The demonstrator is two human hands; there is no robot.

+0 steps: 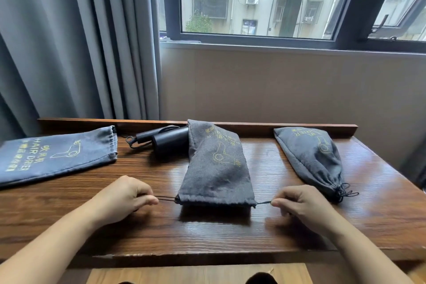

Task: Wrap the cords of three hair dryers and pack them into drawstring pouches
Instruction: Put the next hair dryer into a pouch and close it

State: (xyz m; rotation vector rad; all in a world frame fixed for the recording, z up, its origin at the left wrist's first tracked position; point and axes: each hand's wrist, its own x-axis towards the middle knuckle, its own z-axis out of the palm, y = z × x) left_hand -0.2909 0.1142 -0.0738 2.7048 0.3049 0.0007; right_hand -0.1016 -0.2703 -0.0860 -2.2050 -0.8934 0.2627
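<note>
- Pulling outward, the left hand (124, 196) pinches the left drawstring (164, 198) between thumb and curled fingers, and the right hand (302, 205) pinches the right drawstring (264, 202) likewise; opposite pulls are what gather the mouth shut.
- Between them, at the centre of the table (207, 233), lies the middle pouch (217, 168), bulging as if a dryer is inside, its mouth towards six o'clock so both cords come easily to hand. The mouth looks flat and wide, not yet cinched.
- At three o'clock sits the right pouch (311, 157), full and already knotted at its near end, set aside out of the working space.
- At nine o'clock the flat pouch (57, 154) lies empty, its opening facing the middle, probably waiting for the last dryer.
- That black hair dryer (168, 142) rests at about eleven o'clock, just behind the middle pouch and partly hidden by it, with its cord (136, 142) looped at its handle.
- By my reckoning, one pouch is done, one is closing, one remains.
</note>
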